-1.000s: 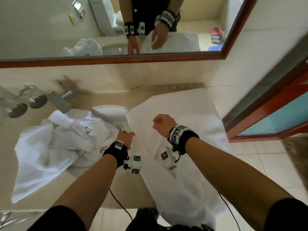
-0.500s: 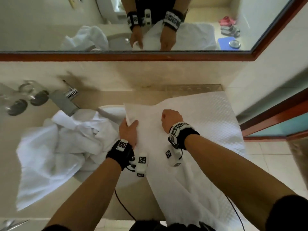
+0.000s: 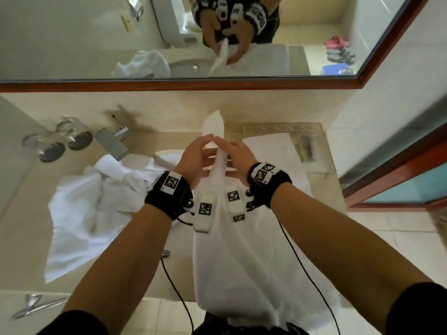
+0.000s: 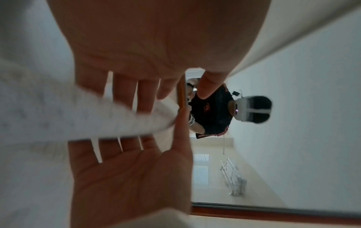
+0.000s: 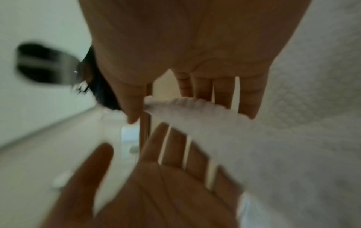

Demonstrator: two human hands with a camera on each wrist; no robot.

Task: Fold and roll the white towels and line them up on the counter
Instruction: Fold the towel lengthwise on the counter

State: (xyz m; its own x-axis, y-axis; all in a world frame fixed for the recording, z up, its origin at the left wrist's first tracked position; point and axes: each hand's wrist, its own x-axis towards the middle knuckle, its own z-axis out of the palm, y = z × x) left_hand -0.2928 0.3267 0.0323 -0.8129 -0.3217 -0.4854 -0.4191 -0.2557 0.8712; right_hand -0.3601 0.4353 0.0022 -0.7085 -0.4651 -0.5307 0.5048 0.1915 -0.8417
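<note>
A white waffle towel lies over the counter and hangs off its front edge. One fold of it stands up in a narrow ridge between my hands. My left hand and right hand are raised above the counter, palms facing, fingers straight, with the ridge sandwiched between them. In the left wrist view the towel strip crosses between my left hand and my right hand. The right wrist view shows the same: the towel, right hand, left hand.
A heap of crumpled white towels covers the sink to the left. Behind it stand a faucet and two upturned glasses. A clear tray sits at the back right. A wood-framed mirror faces me.
My hands gripped the towel's left edge in fists low on the counter. They have since lifted, and now stand with straight fingers on either side of a raised fold.
</note>
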